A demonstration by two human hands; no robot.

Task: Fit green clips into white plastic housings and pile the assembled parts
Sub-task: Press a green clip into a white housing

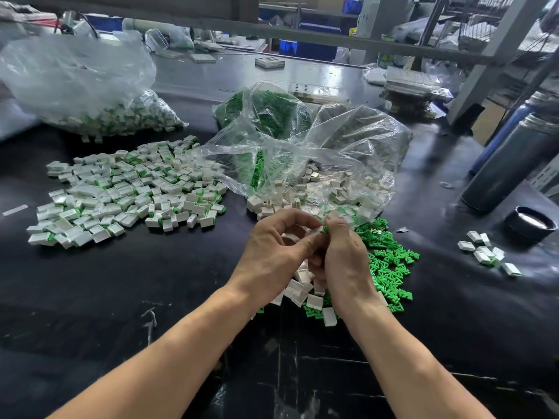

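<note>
Plastic bags, clear, 3 counted on the black tabletop. Far-left bag is filled w/ assembled white-and-green parts. Middle bag, toward the far edge, is packed w/ green clips. Near bag, just in front of it, lies open and white housings are spilled from its mouth toward the near edge.

Left of centre a broad pile of assembled parts is spread flat; too many to count. Loose green clips are heaped right of the hands, also uncounted. Loose white housings lie beneath the hands. Near the right edge a small group of approx. 7 white pieces is set apart.

Left hand and right hand are brought together above the loose parts: a white housing is pinched by the left fingers, a green clip is pinched by the right fingertips against it.

At the right edge 2 dark cylindrical flasks stand, w/ a black cap beside them. No readable writing is visible.
</note>
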